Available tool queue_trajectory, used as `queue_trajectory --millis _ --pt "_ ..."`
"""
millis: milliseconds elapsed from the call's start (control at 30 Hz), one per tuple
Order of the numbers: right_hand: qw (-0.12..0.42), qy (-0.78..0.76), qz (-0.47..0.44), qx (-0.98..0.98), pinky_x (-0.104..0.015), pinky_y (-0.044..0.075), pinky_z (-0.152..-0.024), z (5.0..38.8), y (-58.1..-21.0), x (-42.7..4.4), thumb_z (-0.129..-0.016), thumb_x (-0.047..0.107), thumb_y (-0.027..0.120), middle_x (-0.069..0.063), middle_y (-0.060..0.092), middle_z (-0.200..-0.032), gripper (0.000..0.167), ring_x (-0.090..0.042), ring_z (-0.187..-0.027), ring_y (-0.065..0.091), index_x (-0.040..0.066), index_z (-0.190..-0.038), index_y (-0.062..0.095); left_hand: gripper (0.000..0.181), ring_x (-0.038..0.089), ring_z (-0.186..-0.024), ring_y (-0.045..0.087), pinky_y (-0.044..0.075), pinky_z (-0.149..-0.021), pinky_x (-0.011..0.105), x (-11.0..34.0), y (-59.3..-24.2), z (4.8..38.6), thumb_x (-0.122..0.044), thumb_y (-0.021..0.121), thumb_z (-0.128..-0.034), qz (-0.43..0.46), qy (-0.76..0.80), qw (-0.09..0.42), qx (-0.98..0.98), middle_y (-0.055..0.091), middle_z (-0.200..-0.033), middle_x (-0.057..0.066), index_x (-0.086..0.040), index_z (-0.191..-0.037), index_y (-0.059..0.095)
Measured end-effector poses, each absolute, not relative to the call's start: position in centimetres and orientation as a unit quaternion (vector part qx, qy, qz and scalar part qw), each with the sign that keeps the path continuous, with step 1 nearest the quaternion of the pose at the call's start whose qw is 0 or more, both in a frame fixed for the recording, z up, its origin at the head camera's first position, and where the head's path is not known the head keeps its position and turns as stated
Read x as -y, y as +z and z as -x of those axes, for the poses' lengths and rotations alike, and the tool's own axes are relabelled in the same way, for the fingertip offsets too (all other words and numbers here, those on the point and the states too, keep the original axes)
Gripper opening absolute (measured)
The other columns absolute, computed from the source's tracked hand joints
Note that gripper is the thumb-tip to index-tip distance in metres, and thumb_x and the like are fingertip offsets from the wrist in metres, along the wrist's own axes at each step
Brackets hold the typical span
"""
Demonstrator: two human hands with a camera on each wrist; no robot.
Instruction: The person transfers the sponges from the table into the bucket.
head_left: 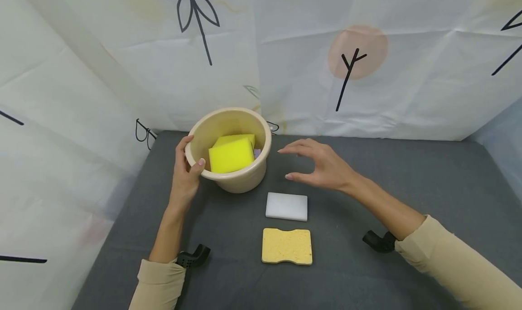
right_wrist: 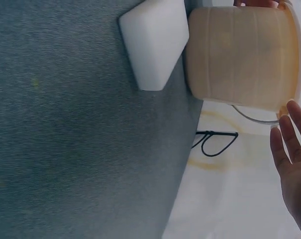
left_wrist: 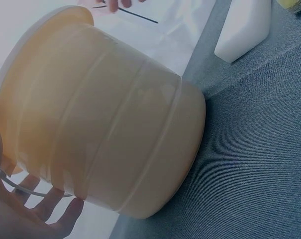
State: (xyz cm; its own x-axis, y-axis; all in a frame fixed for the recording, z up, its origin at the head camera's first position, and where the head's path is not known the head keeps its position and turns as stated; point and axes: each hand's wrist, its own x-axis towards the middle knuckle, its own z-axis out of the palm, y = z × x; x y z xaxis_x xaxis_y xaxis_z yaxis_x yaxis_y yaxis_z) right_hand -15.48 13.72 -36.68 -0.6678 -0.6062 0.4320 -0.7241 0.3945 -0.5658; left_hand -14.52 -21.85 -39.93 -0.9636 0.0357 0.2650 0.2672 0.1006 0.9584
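My left hand (head_left: 186, 183) grips the rim of a cream plastic bucket (head_left: 240, 183), thumb over the edge and fingers along its outer side. Inside the bucket lie bright yellow sponges (head_left: 230, 156) and a bit of something purple (head_left: 257, 153). The bucket stands on the dark table, tilted in the left wrist view (left_wrist: 115, 114). To its right my right hand (head_left: 322, 165) hovers with thumb and fingers spread apart and nothing between them. Below that hand lies a white sponge block (head_left: 287, 206). Nearer to me lies a flat yellow sponge (head_left: 287, 246) with notched long sides.
A dark grey cloth covers the table (head_left: 408, 178). Behind it and to the left hangs a pale curtain (head_left: 293, 83) with plant drawings. A black wrist mount (head_left: 193, 257) juts from the left sleeve, and another mount (head_left: 379, 242) from the right.
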Motion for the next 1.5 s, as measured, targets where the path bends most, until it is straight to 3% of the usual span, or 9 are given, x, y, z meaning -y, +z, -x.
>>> queue_trajectory --millis 900,1300,1500 --pt "0.006 0.373 -0.384 0.845 -0.047 0.043 -0.098 11.2 -42.2 -15.9 -0.083 0.024 0.081 0.001 0.054 -0.143 0.068 -0.019 -0.125 0.050 0.017 -0.144 0.054 0.064 0.030 -0.126 0.042 0.047 -0.091 0.028 22.1 -40.3 14.2 -0.012 0.054 -0.0935 0.105 -0.669 0.087 0.730 0.032 -0.150 0.006 -0.019 -0.152 0.028" --pt "-0.026 0.354 -0.377 0.855 -0.055 0.037 -0.105 10.2 -44.3 -16.1 -0.085 0.029 0.080 -0.006 0.048 -0.149 0.070 -0.028 -0.137 0.042 0.010 -0.145 0.051 0.064 0.029 -0.125 0.042 0.046 -0.092 0.028 21.9 -40.1 14.4 -0.010 0.053 -0.0934 0.104 -0.665 0.092 0.734 0.032 -0.150 0.003 -0.020 -0.152 0.029" --pt "-0.048 0.348 -0.364 0.862 -0.058 0.030 -0.109 9.7 -45.0 -16.0 -0.084 0.034 0.080 -0.008 0.041 -0.155 0.075 -0.034 -0.145 0.030 0.014 -0.149 0.047 0.064 0.029 -0.125 0.042 0.046 -0.091 0.028 21.8 -40.1 14.5 -0.011 0.053 -0.0930 0.106 -0.664 0.092 0.735 0.032 -0.150 0.004 -0.020 -0.152 0.029"
